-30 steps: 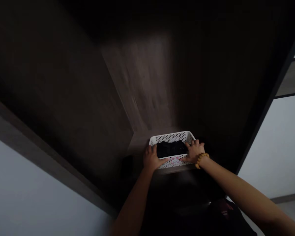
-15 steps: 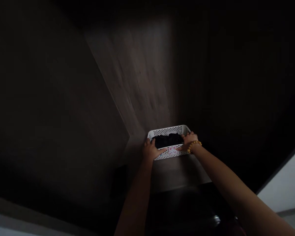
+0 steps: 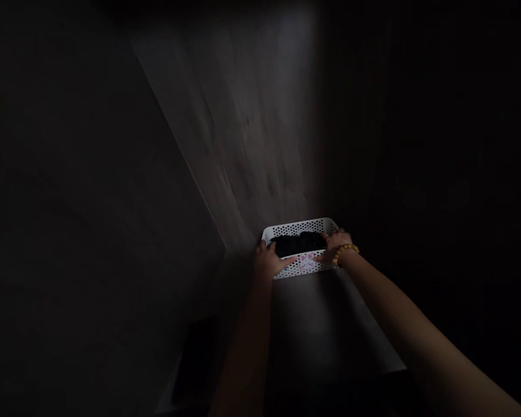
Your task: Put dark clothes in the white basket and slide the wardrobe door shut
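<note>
Seemingly light, slightly flexible white perforated plastic basket (image 3: 301,227) clasped at both ends, left hand (image 3: 269,260) and right hand (image 3: 337,246) curled over its rim, soft dark cloth (image 3: 297,243) between the hands, side rims likely the firmest hold.

Looks like home, maybe bedroom. Dark wood closet (image 3: 226,133) all around, tall side panels, brown wood lines, soft shine. Closet shelf (image 3: 325,324) low in view, same dark wood. White plastic basket (image 3: 301,229) with many small holes on shelf, kind used for home storing. Dark cloth (image 3: 295,244) in basket, looks like clothes. Light dim, like inside closet.
</note>
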Motion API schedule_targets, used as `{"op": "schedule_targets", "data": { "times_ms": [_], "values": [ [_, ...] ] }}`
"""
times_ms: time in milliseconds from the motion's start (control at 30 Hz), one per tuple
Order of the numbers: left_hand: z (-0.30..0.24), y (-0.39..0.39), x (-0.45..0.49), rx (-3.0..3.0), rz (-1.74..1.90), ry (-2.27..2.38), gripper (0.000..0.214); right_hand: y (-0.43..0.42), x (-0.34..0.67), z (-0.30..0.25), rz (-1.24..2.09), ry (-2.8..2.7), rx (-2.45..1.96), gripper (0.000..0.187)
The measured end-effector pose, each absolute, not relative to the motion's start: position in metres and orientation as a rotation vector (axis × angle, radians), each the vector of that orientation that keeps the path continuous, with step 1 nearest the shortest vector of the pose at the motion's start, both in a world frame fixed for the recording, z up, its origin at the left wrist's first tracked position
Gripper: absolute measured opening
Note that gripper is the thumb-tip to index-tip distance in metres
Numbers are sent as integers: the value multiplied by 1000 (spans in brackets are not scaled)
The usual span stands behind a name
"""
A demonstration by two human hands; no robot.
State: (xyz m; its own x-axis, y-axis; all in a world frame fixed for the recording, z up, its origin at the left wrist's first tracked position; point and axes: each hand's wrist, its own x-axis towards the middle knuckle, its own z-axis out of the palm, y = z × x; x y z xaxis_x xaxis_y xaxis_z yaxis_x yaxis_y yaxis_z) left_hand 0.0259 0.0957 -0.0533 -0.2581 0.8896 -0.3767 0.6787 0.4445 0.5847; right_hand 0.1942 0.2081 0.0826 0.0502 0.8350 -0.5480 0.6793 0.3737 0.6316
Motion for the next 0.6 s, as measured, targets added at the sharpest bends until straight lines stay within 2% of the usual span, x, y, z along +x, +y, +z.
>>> {"op": "schedule_targets", "data": {
  "times_ms": [333, 500, 600],
  "values": [
    [-76, 126, 16, 1250, 495, 1974, 115, 234, 184, 68, 206, 1661, 1382, 110],
    [-69, 70, 49, 1347, 965, 2199, 89, 233, 181, 73, 200, 1672, 1407, 106],
    [-52, 5, 88, 1513, 1028, 1947, 85, 227, 180, 72, 184, 1682, 1408, 107]
  ]
}}
